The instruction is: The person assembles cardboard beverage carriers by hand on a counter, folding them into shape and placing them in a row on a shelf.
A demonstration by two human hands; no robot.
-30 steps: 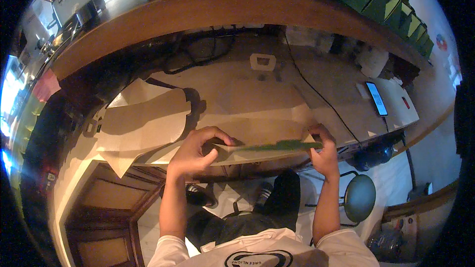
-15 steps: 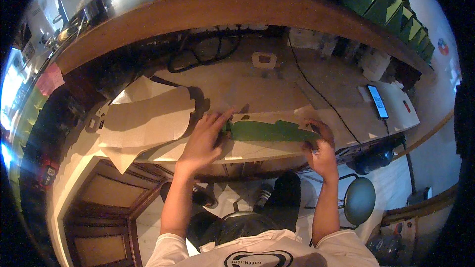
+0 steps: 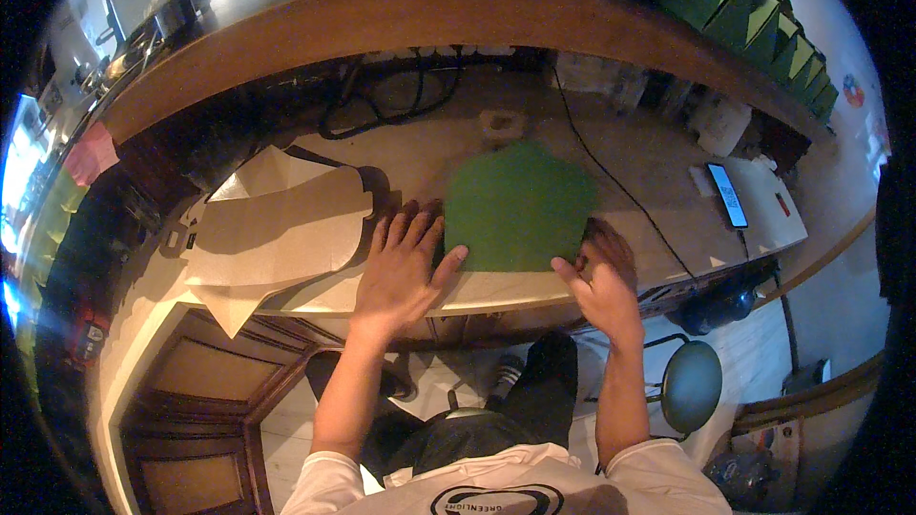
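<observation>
Single head view, fisheye, looks steeply down over counter (image 3: 668, 181) from close above, forearms entering bottom.

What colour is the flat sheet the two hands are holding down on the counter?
Green: the flat sheet shows plainly in the head view.

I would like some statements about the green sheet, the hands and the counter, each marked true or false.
1. The green sheet lies flat on the counter. True.
2. The left hand rests at the sheet's left edge. True.
3. The right hand holds the phone. False: it is at the sheet's lower right corner; the phone lies apart, further right.
4. The beige cardboard pieces lie right of the green sheet. False: they lie to its left.
5. A black cable runs across the counter. True.
</observation>
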